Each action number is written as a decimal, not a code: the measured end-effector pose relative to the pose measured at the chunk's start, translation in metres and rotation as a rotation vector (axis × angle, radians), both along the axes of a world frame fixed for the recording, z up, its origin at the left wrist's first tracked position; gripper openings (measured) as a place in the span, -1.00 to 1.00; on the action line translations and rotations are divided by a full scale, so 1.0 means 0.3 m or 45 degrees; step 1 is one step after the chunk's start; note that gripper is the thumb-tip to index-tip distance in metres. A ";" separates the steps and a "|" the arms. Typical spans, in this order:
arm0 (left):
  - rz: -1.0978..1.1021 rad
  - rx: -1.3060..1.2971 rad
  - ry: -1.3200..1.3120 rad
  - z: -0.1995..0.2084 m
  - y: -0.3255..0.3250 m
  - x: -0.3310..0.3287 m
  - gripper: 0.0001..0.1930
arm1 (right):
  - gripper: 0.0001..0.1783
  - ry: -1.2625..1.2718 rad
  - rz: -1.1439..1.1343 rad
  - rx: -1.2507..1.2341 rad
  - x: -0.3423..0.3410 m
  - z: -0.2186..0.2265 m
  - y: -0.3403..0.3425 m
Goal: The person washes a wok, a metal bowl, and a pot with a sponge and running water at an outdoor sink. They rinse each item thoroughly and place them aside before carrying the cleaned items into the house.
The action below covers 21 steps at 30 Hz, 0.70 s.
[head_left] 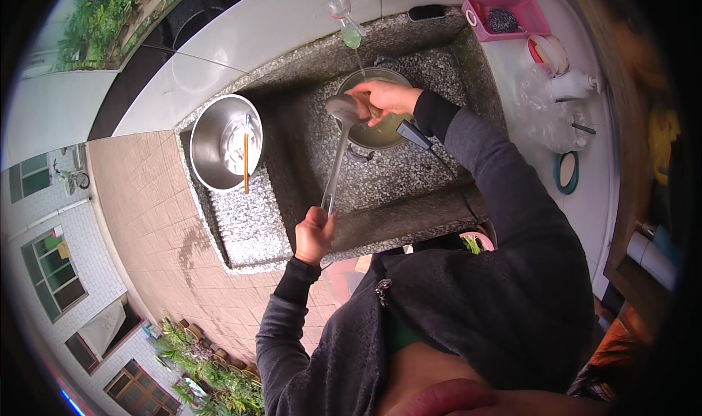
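Note:
My left hand is closed around the end of a long metal ladle, which slants up and away over the stone sink. At its far end, the fingers of my right hand are bent against the ladle's bowl; what lies under the fingertips is partly hidden. Both are above a round metal pot holding cloudy, yellowish water. A tap with a clear and green nozzle hangs over the pot's far rim, with a thin stream below it. Beside my right wrist is a small black bar with a thin cord.
On the left ledge of the sink stands a steel basin with an orange-brown stick across its rim. The white counter at right carries a pink basket, clear plastic bags and a green-rimmed ring.

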<state>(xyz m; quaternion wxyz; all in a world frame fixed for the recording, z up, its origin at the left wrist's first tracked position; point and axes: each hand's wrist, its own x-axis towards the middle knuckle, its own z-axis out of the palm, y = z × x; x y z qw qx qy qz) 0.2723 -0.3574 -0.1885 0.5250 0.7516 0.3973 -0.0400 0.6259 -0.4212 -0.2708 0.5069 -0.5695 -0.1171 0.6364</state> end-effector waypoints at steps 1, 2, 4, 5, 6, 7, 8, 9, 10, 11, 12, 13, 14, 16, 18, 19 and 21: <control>-0.004 -0.006 -0.115 -0.003 -0.003 -0.004 -0.72 | -0.67 -0.048 0.096 -0.036 -0.001 -0.061 -0.016; 0.022 -0.064 -0.085 -0.006 -0.005 -0.001 -0.72 | -0.68 -0.331 0.310 -0.114 -0.004 -0.128 -0.035; 0.069 -0.155 -0.144 -0.006 -0.011 0.004 -0.73 | -0.72 -1.571 0.535 -0.072 -0.021 -0.255 -0.074; 0.116 -0.229 -0.126 -0.007 -0.009 0.013 -0.73 | -0.69 -1.606 0.627 -0.137 -0.033 -0.304 -0.091; 0.125 -0.245 -0.113 -0.006 -0.007 0.024 -0.73 | -0.66 -1.730 0.659 -0.187 -0.047 -0.338 -0.104; 0.144 -0.280 -0.084 -0.004 -0.001 0.035 -0.73 | -0.61 -1.780 0.780 -0.286 -0.060 -0.353 -0.114; 0.167 -0.320 -0.051 0.000 0.003 0.042 -0.73 | -0.61 -1.652 0.753 -0.193 -0.071 -0.348 -0.120; 0.103 -0.200 0.020 -0.003 0.014 0.060 -0.73 | -0.61 -1.453 0.814 -0.151 -0.081 -0.324 -0.124; 0.080 -0.188 0.052 0.005 0.022 0.065 -0.74 | -0.63 -1.152 0.592 -0.148 -0.091 -0.281 -0.128; 0.074 -0.181 0.032 0.006 0.027 0.078 -0.76 | -0.64 -0.757 0.160 -0.124 -0.102 -0.224 -0.132; 0.078 -0.172 0.048 0.009 0.025 0.088 -0.79 | -0.59 -0.718 -0.023 -0.086 -0.117 -0.157 -0.138; 0.040 -0.122 0.034 0.013 0.025 0.097 -0.78 | -0.54 -0.881 -0.115 -0.080 -0.135 -0.089 -0.145; 0.005 -0.046 0.046 0.021 0.026 0.105 -0.77 | -0.49 -1.188 -0.232 0.132 -0.156 -0.025 -0.150; -0.021 -0.030 0.061 0.055 0.014 0.094 -0.76 | -0.40 -1.436 -0.339 0.323 -0.196 0.069 -0.146; -0.057 -0.121 0.034 0.099 0.000 0.082 -0.74 | -0.39 -1.485 -0.215 0.386 -0.213 0.114 -0.126; -0.036 -0.122 0.009 0.123 -0.006 0.073 -0.74 | -0.41 -1.426 -0.233 0.225 -0.211 0.122 -0.117; 0.114 -0.179 -0.020 0.181 -0.003 0.034 -0.75 | -0.46 -1.353 -0.138 -0.056 -0.198 0.120 -0.107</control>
